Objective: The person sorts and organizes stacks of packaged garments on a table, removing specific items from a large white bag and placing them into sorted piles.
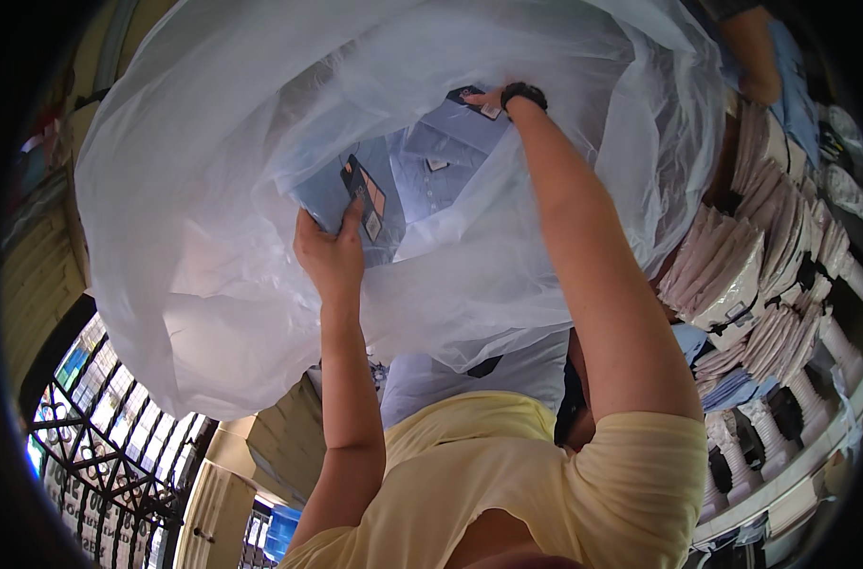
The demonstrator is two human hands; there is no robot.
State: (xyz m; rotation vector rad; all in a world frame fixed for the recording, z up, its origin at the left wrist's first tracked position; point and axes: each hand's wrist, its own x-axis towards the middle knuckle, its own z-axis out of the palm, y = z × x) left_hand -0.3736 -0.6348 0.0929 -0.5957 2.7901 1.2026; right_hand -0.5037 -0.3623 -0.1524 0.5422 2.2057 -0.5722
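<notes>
A large translucent plastic bag (218, 190) spreads wide around both my arms, its mouth gaping toward me. Inside it lie several folded light-blue shirts. My left hand (329, 248) grips the near edge of one folded blue shirt (322, 192), thumb on top, beside its dark hang tag (364, 190). Farther in and to the right, my right hand (493, 100) holds the edge of another folded blue shirt (469, 128), its thumb lying by a dark tag; its other fingers are hidden. Between them sits a buttoned blue shirt (426, 190).
Stacks of plastic-wrapped folded garments (725, 261) crowd the right side, above a rack with white tubular parts (768, 436). Another person's arm (752, 57) is at upper right beside blue cloth. A black metal grille (99, 446) stands at lower left, near a beige cabinet (218, 488).
</notes>
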